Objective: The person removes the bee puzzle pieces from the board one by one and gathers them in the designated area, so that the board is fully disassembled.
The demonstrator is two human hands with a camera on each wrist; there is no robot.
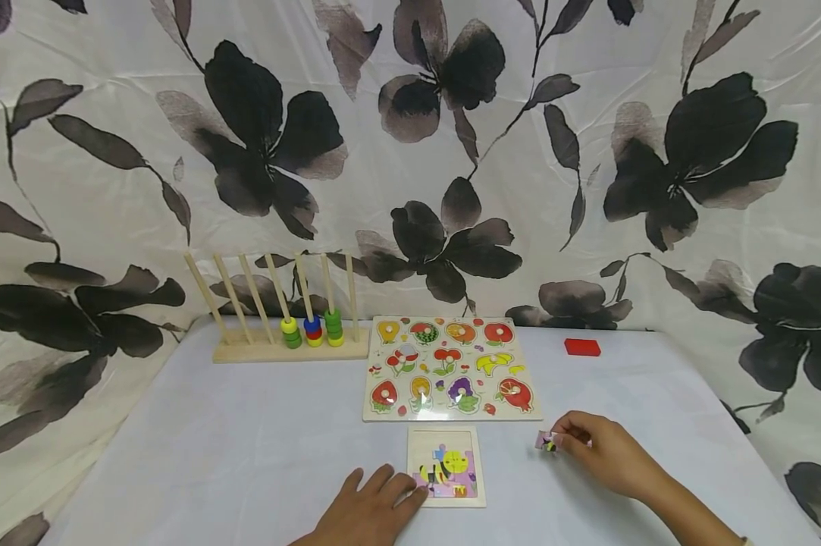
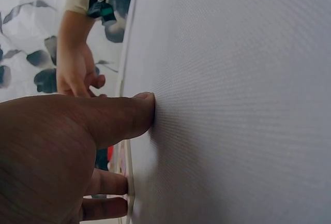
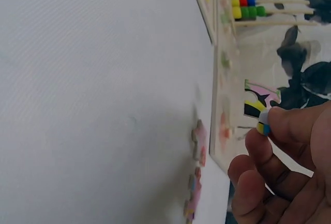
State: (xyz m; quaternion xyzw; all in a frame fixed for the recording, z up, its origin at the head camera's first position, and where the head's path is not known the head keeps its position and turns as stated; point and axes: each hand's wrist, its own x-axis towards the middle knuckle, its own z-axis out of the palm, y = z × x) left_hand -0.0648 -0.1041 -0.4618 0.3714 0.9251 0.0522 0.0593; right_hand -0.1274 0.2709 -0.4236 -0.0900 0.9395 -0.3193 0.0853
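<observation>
1. While the left hand [image 1: 372, 504] rests at lower centre of the head view, fingers spread, it touches the lower left of the bee puzzle's frame [image 1: 444, 430].
2. Right hand [image 1: 604, 451], lower right: thumb and fingers pinch a puzzle piece [image 1: 545, 441].
3. Bee puzzle [image 1: 454, 464]: partly filled, lower centre, below the fruit board [image 1: 424, 364].
4. Loose pieces [image 3: 199, 141]: on the table [image 1: 246, 440], right of centre, right wrist view.
5. Bead rack [image 1: 290, 351]: left of centre, head view.
</observation>
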